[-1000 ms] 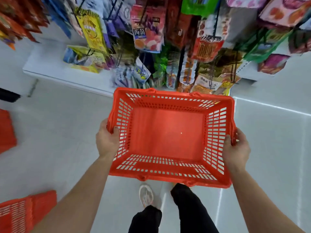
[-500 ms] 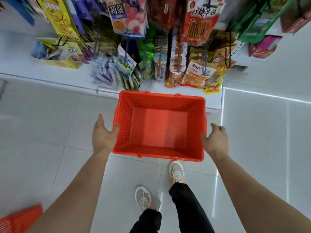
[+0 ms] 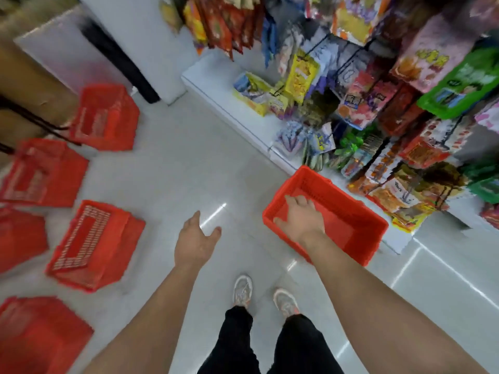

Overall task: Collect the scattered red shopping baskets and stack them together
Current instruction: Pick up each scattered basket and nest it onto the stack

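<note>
An upright red basket (image 3: 348,209) stands on the floor at the foot of the snack shelf. My right hand (image 3: 301,218) hovers over its near-left corner with fingers spread, gripping nothing. My left hand (image 3: 195,238) is open in the air above the tiles, left of that basket. Several more red baskets lie overturned along the left side: one (image 3: 106,118) far back, one (image 3: 44,172) beside it, one (image 3: 94,244) nearest my left hand, and one (image 3: 40,336) at the bottom left corner.
A white shelf base (image 3: 216,87) with hanging snack packets (image 3: 378,103) runs along the right. A brown wall and a black cable (image 3: 32,117) sit at the far left. My two shoes (image 3: 266,295) stand on the pale tiled floor (image 3: 189,171).
Both hands have let go of the basket, which now rests on the floor by the shelf. My view has swung left, bringing the overturned baskets into sight.
</note>
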Tool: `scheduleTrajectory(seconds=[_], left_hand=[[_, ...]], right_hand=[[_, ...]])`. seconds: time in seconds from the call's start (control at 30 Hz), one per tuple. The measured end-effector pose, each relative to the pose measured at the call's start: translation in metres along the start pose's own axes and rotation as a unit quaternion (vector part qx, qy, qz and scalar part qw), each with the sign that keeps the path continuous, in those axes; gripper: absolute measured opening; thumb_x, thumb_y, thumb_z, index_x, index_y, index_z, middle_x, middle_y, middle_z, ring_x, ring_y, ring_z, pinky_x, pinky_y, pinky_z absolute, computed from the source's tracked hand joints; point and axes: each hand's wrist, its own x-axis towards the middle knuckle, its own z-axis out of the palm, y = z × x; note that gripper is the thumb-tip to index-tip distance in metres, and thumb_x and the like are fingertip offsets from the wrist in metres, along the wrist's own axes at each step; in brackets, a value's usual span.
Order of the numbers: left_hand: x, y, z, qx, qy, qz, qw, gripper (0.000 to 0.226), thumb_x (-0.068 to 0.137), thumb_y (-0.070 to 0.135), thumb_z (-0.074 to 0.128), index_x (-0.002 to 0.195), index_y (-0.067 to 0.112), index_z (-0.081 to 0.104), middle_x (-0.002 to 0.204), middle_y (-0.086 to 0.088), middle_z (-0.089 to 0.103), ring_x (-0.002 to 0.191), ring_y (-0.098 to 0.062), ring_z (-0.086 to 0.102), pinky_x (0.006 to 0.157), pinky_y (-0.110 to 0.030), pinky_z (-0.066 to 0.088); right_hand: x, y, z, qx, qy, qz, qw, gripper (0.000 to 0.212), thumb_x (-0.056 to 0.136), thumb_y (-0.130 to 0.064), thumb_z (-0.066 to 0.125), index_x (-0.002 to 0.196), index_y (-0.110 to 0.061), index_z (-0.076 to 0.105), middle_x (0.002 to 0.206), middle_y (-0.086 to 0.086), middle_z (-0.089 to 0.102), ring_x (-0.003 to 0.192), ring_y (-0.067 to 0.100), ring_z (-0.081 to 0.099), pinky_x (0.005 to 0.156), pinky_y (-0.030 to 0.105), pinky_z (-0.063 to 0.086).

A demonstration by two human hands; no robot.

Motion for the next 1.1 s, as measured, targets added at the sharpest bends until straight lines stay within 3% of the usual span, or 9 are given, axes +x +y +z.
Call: scheduleTrajectory(seconds=[0.23, 0.5, 0.73, 0.9, 1.1], left_hand=[[-0.118, -0.094, -0.066, -0.08, 0.145, -0.182, 0.969, 0.087, 0.085, 0.058, 0.063, 0.153, 0.013, 0.033, 0.152, -0.01, 0.045, 0.137, -0.029, 0.045, 0.106, -0.042, 0.041], [-0.249, -0.195, -0.109, -0.149, 0.241, -0.351, 0.892, 0.088, 0.083, 0.06, 0.063, 0.153, 0.015, 0.033, 0.148, -0.013, 0.048, 0.132, -0.036, 0.048, 0.101, -0.045, 0.042], [-0.302, -0.294, -0.135, -0.201, 0.285, -0.428, 0.834, 0.089, 0.083, 0.058, 0.065, 0.153, 0.012, 0.034, 0.15, -0.015, 0.044, 0.135, -0.034, 0.044, 0.106, -0.043, 0.04], [-0.289, -0.37, -0.167, -0.22, 0.288, -0.44, 0.821, 0.09, 0.084, 0.059, 0.064, 0.153, 0.01, 0.033, 0.151, -0.015, 0.043, 0.137, -0.033, 0.043, 0.107, -0.043, 0.039], [-0.231, -0.453, -0.23, -0.242, 0.263, -0.41, 0.839, 0.086, 0.085, 0.054, 0.066, 0.152, 0.012, 0.033, 0.15, -0.015, 0.044, 0.136, -0.033, 0.044, 0.108, -0.043, 0.039]], right_hand=[[-0.038, -0.134, -0.003, -0.096, -0.056, -0.25, 0.962, 0.073, 0.082, -0.055, 0.064, 0.142, -0.019, 0.041, 0.138, 0.013, 0.047, 0.127, 0.035, 0.044, 0.104, 0.044, 0.04], [-0.116, -0.269, 0.03, -0.191, -0.083, -0.405, 0.89, 0.078, 0.083, -0.056, 0.064, 0.146, -0.019, 0.037, 0.143, 0.011, 0.042, 0.131, 0.034, 0.039, 0.106, 0.044, 0.037], [-0.169, -0.392, 0.096, -0.236, -0.112, -0.467, 0.845, 0.078, 0.082, -0.058, 0.064, 0.146, -0.022, 0.037, 0.142, 0.009, 0.043, 0.131, 0.032, 0.04, 0.104, 0.043, 0.038], [-0.168, -0.47, 0.139, -0.238, -0.127, -0.452, 0.85, 0.073, 0.08, -0.054, 0.067, 0.142, -0.024, 0.041, 0.14, 0.009, 0.044, 0.129, 0.032, 0.041, 0.103, 0.043, 0.04], [-0.149, -0.567, 0.17, -0.235, -0.117, -0.409, 0.874, 0.075, 0.079, -0.055, 0.067, 0.142, -0.022, 0.041, 0.137, 0.013, 0.046, 0.129, 0.035, 0.043, 0.103, 0.044, 0.04]])
